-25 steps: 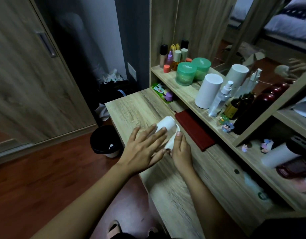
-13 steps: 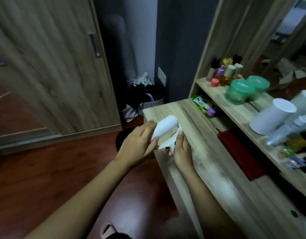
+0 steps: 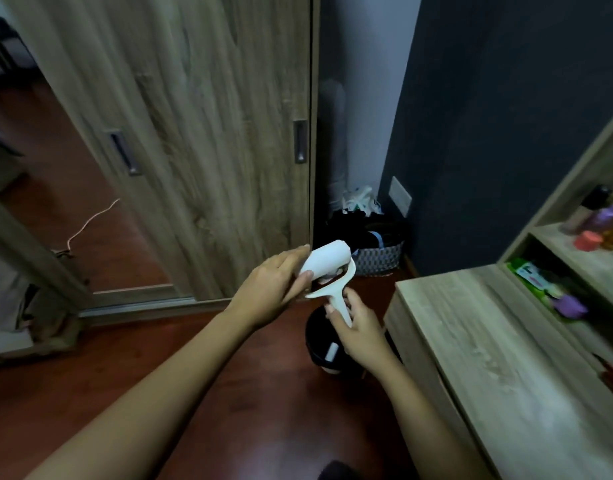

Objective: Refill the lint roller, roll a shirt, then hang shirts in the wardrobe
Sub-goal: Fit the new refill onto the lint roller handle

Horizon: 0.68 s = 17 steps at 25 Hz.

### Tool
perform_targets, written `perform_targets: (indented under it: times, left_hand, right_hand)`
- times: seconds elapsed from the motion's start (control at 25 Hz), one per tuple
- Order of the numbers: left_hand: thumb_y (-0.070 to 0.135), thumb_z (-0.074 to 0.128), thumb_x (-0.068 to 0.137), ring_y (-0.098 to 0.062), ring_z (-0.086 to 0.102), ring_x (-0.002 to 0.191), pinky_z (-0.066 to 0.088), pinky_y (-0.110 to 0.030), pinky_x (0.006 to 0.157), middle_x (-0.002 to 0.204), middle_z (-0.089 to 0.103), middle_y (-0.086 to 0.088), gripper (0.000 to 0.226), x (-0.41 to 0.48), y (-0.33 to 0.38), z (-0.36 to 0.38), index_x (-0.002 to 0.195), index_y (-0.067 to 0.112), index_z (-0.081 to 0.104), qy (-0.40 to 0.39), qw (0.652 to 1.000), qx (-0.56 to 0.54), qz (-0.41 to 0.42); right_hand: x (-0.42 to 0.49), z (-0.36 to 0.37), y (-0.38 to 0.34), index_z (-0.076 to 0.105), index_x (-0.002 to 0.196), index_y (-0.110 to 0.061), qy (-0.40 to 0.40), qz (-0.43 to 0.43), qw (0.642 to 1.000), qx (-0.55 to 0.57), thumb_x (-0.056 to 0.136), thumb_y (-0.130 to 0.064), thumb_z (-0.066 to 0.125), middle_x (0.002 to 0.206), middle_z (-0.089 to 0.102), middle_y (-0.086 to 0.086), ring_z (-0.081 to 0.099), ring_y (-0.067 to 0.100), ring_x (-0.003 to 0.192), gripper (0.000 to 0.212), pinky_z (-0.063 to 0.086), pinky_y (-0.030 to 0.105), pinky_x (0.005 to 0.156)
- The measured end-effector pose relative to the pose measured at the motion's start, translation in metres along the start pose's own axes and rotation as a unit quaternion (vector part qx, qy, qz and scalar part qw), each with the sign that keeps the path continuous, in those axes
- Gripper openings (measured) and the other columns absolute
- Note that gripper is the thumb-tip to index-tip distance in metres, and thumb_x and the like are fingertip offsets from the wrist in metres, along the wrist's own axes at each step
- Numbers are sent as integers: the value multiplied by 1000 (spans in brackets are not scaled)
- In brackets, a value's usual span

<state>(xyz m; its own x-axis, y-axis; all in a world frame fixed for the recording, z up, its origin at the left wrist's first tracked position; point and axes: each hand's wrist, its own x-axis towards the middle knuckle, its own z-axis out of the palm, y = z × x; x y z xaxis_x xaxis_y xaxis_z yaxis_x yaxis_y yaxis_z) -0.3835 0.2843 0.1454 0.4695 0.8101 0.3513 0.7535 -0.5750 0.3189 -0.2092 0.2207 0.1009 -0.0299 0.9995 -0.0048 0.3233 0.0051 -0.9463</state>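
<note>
Lint roller (image 3: pixel 327 264) held in both hands
Left hand (image 3: pixel 272 289) wraps the smooth white cylinder — right hand (image 3: pixel 362 329) grips the curved plastic handle.

Your left hand (image 3: pixel 272 289) grips the white roll of the lint roller (image 3: pixel 327 263) while your right hand (image 3: pixel 364 329) holds its handle, both over a black bin (image 3: pixel 317 348) between the wardrobe door (image 3: pixel 201 150) and the dresser (image 3: pixel 488 341).

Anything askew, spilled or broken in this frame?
Nothing looks spilled or broken. The left hand grips the white roll on the lint roller, the right hand holds its handle. Whether the roll sits straight is too blurred to tell.
</note>
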Motion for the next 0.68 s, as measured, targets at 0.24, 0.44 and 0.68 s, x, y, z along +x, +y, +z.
perform_targets:
  times: [0.24, 0.44, 0.68]
  left_hand:
    - [48, 29, 88, -31, 57, 115, 43, -32, 94, 128, 59, -17, 65, 74, -78, 8, 134, 5, 45, 36, 998, 10, -57]
    - [29, 46, 95, -37, 54, 115, 44, -40, 95, 128, 56, -23, 48, 208, -161, 27, 134, 1, 43, 33, 992, 48, -112]
    - [22, 49, 92, -38, 55, 104, 47, -40, 88, 118, 60, -25, 39, 348, -232, 61, 121, -4, 54, -112, 968, 225, 20]
  right_hand:
    - [93, 9, 16, 51, 112, -18, 26, -8, 1000, -9, 96, -21, 46, 88, 58, -10, 55, -8, 78, 18, 39, 8, 64]
    - [219, -16, 37, 51, 115, -15, 70, -5, 997, -9, 94, -19, 47, 94, 61, -2, 57, -1, 82, 21, 42, 8, 67]
    - [347, -51, 40, 52, 112, -17, 87, -9, 996, -23, 94, -19, 48, 99, 63, 5, 58, 2, 84, 18, 43, 12, 69]
